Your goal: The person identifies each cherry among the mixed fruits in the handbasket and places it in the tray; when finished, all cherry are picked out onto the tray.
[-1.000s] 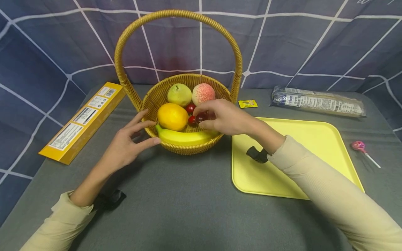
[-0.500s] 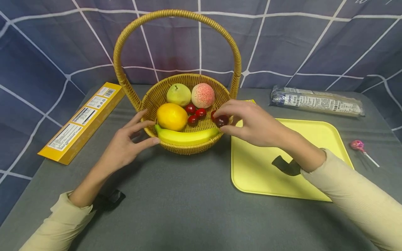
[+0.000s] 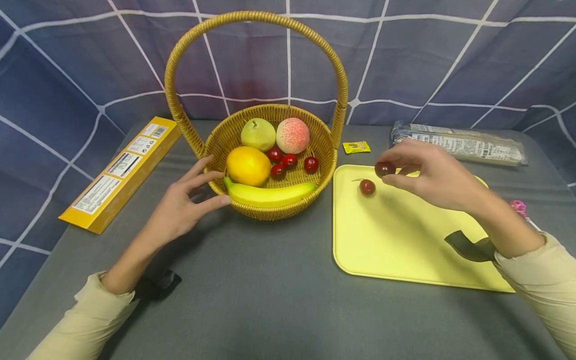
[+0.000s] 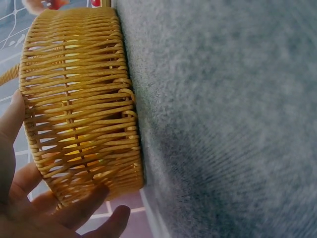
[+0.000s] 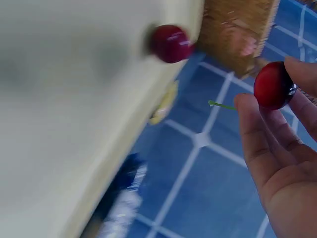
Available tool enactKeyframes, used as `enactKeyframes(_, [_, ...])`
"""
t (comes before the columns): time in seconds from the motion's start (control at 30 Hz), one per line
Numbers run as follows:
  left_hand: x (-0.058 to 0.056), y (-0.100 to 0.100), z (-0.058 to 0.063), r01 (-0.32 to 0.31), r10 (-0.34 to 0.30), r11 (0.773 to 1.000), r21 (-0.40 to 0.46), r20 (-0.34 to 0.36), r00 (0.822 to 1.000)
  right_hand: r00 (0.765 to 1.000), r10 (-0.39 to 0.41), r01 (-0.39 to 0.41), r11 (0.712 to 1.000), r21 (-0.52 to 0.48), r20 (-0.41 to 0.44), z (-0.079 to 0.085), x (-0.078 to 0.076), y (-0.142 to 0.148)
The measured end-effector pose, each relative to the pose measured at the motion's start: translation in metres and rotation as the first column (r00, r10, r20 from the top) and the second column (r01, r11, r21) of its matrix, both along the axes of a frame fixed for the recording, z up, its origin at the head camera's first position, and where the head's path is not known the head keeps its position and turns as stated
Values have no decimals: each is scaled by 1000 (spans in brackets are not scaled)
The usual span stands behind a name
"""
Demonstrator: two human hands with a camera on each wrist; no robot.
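In the head view my right hand (image 3: 432, 172) is over the yellow tray (image 3: 382, 250), pinching a dark red cherry (image 3: 384, 169) between thumb and fingers. The right wrist view shows this cherry (image 5: 271, 85) at the fingertips, with a green stem beside them. Another cherry (image 3: 367, 187) lies on the tray. My left hand (image 3: 182, 205) rests its fingertips against the left rim of the wicker basket (image 3: 270, 214). Its fingers spread along the woven side in the left wrist view. Inside the basket are a banana (image 3: 270, 195), several red cherries (image 3: 311, 165), a yellow fruit (image 3: 248, 166), a green pear (image 3: 258, 134) and a peach (image 3: 293, 135).
A long orange box (image 3: 119, 175) lies left of the basket. Behind the tray are a small yellow packet (image 3: 356, 147) and a long clear-wrapped package (image 3: 472, 146). A pink lollipop (image 3: 519, 207) is at the far right, partly hidden by the right arm. The tall basket handle (image 3: 256, 17) arches upward.
My right hand has carried the dark cherry from inside the basket rightward over the tray. The tray's cherry, hidden before, now shows. My left hand has stayed at the basket rim.
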State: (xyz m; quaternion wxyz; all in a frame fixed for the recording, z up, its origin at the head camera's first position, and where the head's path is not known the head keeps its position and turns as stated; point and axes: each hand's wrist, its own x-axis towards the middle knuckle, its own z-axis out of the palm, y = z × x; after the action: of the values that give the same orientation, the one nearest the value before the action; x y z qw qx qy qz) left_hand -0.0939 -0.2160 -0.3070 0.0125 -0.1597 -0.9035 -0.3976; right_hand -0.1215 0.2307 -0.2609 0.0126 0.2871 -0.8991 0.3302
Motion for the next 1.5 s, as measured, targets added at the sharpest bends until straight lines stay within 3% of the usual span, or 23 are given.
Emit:
enactKeyframes(0.13, [0,1,1,9,-9,1000,-1,3,1000,1000,-25,25,1000,19,3,-17,-6,14])
enactKeyframes(0.37, [0,-1,-1,7,-7,1000,16,16,1000,998,-34,44,981,191,-55,-40,-10,23])
enactKeyframes(0.6, [1,-1,0,20,-21,999,25,19,1000,1000,-9,9,983,183,1,-50,-11,20])
enactKeyframes(1.1, [1,1,0,18,-18,1000,14,11,1000,1000,0,2,971,239,-12,-51,-10,16])
enactKeyframes(1.5, [0,0,-2,6,-6,1000,5,9,1000,998,-27,40,961,274,-53,-39,-7,6])
